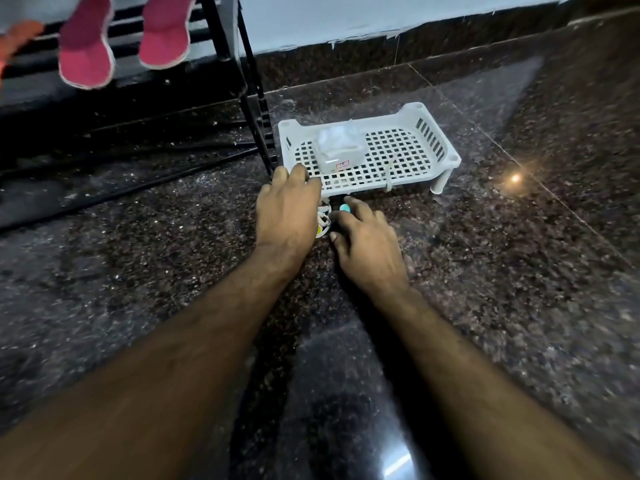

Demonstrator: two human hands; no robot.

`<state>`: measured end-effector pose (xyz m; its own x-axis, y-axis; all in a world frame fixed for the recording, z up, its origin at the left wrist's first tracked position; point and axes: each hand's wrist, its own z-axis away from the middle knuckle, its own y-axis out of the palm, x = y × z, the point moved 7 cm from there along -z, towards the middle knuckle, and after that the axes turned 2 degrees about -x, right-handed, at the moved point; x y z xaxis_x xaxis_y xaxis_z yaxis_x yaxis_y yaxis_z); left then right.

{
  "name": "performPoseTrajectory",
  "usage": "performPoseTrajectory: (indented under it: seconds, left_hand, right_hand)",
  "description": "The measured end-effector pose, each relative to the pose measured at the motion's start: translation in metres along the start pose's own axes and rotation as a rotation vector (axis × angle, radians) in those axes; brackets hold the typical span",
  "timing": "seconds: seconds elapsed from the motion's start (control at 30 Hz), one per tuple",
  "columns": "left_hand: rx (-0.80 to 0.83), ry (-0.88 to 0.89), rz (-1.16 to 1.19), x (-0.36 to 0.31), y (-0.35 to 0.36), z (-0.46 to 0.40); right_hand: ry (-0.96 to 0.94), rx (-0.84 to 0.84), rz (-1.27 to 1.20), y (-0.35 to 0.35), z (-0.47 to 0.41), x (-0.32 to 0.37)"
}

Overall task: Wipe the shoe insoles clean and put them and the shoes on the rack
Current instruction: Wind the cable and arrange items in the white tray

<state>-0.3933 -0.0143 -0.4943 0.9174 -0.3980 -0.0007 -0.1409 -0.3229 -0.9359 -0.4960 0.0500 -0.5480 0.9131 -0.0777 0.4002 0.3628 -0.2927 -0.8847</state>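
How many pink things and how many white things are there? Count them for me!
Pink: 2, the two insoles on the black rack.
White: 2, the basket tray and the wipes pack on it.
Total: 4.
A small whitish thing under the hands is too hidden to count.

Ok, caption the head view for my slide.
Both hands, left hand and right hand, reach beside a white basket; pink insoles lie on the rack.

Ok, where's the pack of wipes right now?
In the head view, the pack of wipes sits in the left half of the white basket on the floor, just beyond the left hand and right of the black rack.
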Motion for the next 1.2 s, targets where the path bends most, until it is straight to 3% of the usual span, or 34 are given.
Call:
performPoseTrajectory:
  seconds: [0.2,0.33,0.6,0.87,1.2]
  left_hand:
    - [-0.014,0.125,-0.178,-0.023,-0.001,-0.006]
    - [0.007,0.163,-0.181,-0.033,0.009,-0.016]
    - [0.000,0.101,-0.012,-0.032,0.008,-0.015]
    - [-0.060,0.204,0.036,-0.040,-0.029,0.004]
    - [-0.119,0.193,0.128,-0.032,-0.084,0.081]
  right_hand:
    - [0.041,-0.110,0.076,-0.016,-0.001,-0.012]
    - [0.121,-0.198,-0.050,-0.034,-0.004,-0.027]
    - [0.107,-0.292,-0.062,-0.053,-0.003,-0.031]
    - [0.054,-0.422,-0.152,-0.096,0.009,-0.031]
    - [-0.017,-0.355,-0.105,-0.134,0.061,-0.011]
